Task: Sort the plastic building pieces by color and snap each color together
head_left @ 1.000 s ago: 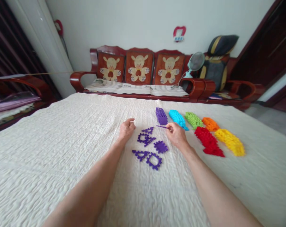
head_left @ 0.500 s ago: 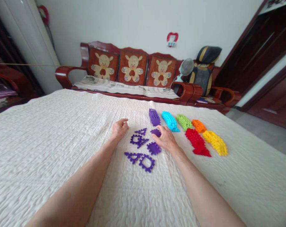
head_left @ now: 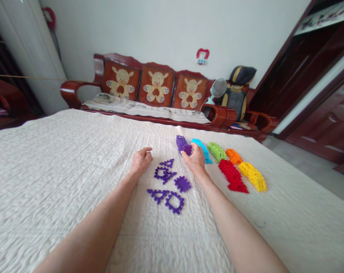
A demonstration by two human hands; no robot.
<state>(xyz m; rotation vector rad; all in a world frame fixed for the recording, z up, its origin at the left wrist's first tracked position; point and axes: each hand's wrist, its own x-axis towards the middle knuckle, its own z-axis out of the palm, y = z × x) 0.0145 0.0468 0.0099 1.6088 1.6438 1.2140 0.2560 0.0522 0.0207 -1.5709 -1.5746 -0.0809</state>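
Observation:
My right hand (head_left: 196, 160) pinches a solid purple square tile (head_left: 187, 150) between thumb and fingers, right at the near end of a row of stacked purple tiles (head_left: 180, 141). Over the cloth to the left, my left hand (head_left: 142, 161) holds nothing, its fingers loosely curled with a gap between thumb and forefinger. Between my forearms lie loose purple pieces with toothed edges: a solid square (head_left: 182, 184), a square frame (head_left: 174, 202), a long triangle (head_left: 157, 195), a small triangle (head_left: 167, 163), and another square frame (head_left: 160, 173) overlapping a triangle (head_left: 169, 176).
Rows of blue (head_left: 202, 149), green (head_left: 217, 151), orange (head_left: 234, 156), red (head_left: 232, 176) and yellow (head_left: 253, 176) tiles lie to the right on the white quilted cover (head_left: 75, 159). Beyond it stand a wooden sofa (head_left: 71, 91) and a small fan (head_left: 218, 88).
My right hand has picked up the solid purple square and carried it away from me to the purple row. My left hand stays about where it was. The view has shifted slightly.

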